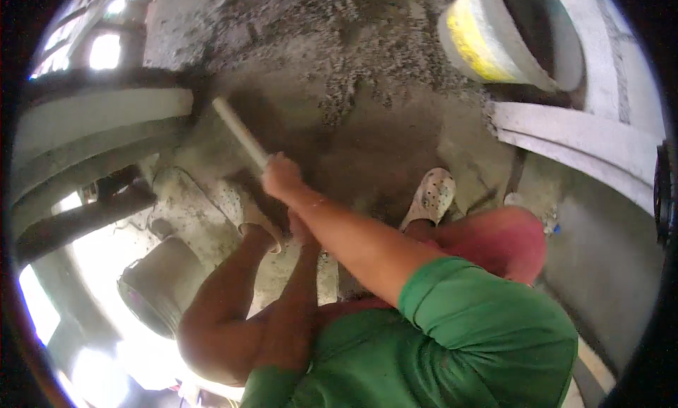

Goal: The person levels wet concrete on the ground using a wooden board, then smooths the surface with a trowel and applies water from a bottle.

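My right hand (282, 176) is closed around a pale, round tool handle (240, 132) that slants up and to the left over a heap of wet grey mortar (353, 90) on the ground. My left hand (299, 228) sits just below, mostly hidden under my right forearm, and appears to grip the lower part of the same handle. The tool's working end is out of sight. My feet wear white perforated clogs, the left one (244, 209) beside my hands and the right one (432, 194) further right.
A grey bucket with a yellow band (487, 48) lies tilted at the upper right. Another grey bucket (159, 284) stands at the lower left. Curved concrete rings (99, 111) rise at the left, and pale concrete ledges (579, 136) at the right.
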Demonstrator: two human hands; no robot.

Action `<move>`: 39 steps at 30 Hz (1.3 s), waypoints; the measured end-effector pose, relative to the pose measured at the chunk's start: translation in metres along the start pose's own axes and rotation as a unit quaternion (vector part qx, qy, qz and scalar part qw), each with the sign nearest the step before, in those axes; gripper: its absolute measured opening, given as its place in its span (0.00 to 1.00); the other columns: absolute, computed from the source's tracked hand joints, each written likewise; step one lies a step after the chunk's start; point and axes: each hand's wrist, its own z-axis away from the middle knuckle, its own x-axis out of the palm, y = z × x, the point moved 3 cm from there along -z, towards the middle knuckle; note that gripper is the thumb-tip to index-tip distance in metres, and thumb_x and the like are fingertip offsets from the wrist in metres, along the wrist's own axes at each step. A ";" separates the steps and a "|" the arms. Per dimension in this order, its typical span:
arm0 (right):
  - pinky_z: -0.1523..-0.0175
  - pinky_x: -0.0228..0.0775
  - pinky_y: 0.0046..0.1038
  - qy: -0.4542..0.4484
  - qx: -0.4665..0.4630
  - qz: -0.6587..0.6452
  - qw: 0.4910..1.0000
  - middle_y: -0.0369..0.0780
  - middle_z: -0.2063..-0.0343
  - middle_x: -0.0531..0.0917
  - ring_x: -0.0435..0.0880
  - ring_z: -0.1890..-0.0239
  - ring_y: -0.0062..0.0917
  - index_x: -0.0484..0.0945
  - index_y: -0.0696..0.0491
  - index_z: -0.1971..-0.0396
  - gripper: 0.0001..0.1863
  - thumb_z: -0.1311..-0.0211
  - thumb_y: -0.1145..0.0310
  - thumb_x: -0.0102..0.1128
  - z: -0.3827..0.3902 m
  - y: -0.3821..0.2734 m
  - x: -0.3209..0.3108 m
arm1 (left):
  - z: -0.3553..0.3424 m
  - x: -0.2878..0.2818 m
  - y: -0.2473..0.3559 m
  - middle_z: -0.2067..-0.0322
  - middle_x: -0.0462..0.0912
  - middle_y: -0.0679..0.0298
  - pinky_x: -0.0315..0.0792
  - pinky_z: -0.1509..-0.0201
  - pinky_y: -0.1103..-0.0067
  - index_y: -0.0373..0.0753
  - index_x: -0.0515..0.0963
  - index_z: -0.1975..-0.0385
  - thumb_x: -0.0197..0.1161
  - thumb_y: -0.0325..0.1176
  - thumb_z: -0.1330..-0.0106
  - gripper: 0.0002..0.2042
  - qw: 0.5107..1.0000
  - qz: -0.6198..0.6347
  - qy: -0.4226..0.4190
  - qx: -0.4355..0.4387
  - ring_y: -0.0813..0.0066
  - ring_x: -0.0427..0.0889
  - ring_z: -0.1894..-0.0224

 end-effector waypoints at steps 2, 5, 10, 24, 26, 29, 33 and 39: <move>0.61 0.76 0.48 -0.035 0.051 0.025 0.998 0.51 0.67 0.82 0.83 0.66 0.50 0.79 0.58 0.67 0.14 0.46 0.63 0.58 -0.015 0.035 -0.011 | 0.001 0.020 0.017 0.56 0.71 0.49 0.71 0.53 0.63 0.34 0.68 0.51 0.63 0.37 0.42 0.21 0.999 0.018 -0.026 0.018 0.49 0.74 0.54; 0.59 0.76 0.47 -0.065 0.144 -0.051 0.986 0.50 0.69 0.83 0.83 0.65 0.49 0.80 0.56 0.67 0.16 0.46 0.58 0.60 -0.004 0.019 -0.031 | 0.001 0.017 -0.017 0.55 0.71 0.50 0.72 0.52 0.64 0.35 0.67 0.50 0.62 0.34 0.42 0.21 0.995 0.060 -0.053 -0.059 0.49 0.75 0.54; 0.59 0.74 0.47 0.032 0.106 0.046 0.993 0.55 0.73 0.81 0.82 0.65 0.52 0.79 0.59 0.70 0.20 0.43 0.54 0.59 0.008 0.133 -0.091 | -0.005 0.039 0.094 0.53 0.70 0.51 0.73 0.50 0.60 0.37 0.66 0.47 0.59 0.29 0.42 0.22 0.946 -0.188 -0.265 -0.015 0.46 0.75 0.52; 0.55 0.74 0.48 0.173 0.305 0.004 0.936 0.58 0.68 0.83 0.84 0.64 0.53 0.79 0.67 0.66 0.31 0.46 0.48 0.58 0.041 0.182 -0.242 | -0.001 0.068 0.157 0.54 0.74 0.53 0.73 0.51 0.59 0.39 0.72 0.56 0.61 0.26 0.44 0.15 0.930 -0.120 -0.210 0.276 0.51 0.76 0.54; 0.54 0.74 0.46 0.234 0.380 -0.037 0.894 0.58 0.65 0.83 0.84 0.61 0.51 0.81 0.67 0.65 0.33 0.45 0.45 0.56 0.053 0.174 -0.257 | -0.023 0.033 0.180 0.54 0.74 0.56 0.71 0.51 0.61 0.41 0.73 0.55 0.61 0.24 0.46 0.16 0.900 -0.185 -0.233 0.320 0.54 0.74 0.51; 0.52 0.73 0.45 0.180 0.422 -0.118 0.881 0.58 0.63 0.83 0.83 0.59 0.50 0.81 0.67 0.62 0.35 0.45 0.44 0.55 0.072 0.201 -0.249 | -0.035 0.014 0.155 0.55 0.74 0.58 0.72 0.51 0.62 0.42 0.74 0.54 0.62 0.25 0.47 0.19 0.873 -0.236 -0.242 0.352 0.55 0.73 0.50; 0.55 0.73 0.44 0.155 0.431 -0.117 0.881 0.55 0.69 0.83 0.83 0.64 0.48 0.81 0.67 0.66 0.33 0.43 0.44 0.55 0.092 0.245 -0.174 | -0.044 0.006 0.104 0.51 0.75 0.57 0.72 0.48 0.63 0.43 0.74 0.52 0.62 0.25 0.48 0.20 0.860 -0.238 -0.254 0.373 0.54 0.73 0.46; 0.55 0.73 0.44 0.176 0.521 -0.130 0.825 0.55 0.71 0.83 0.83 0.62 0.50 0.81 0.65 0.69 0.27 0.45 0.51 0.54 0.055 0.177 -0.147 | -0.075 -0.006 0.047 0.56 0.80 0.53 0.75 0.54 0.62 0.42 0.74 0.49 0.60 0.31 0.42 0.18 0.872 -0.269 -0.299 0.279 0.52 0.81 0.57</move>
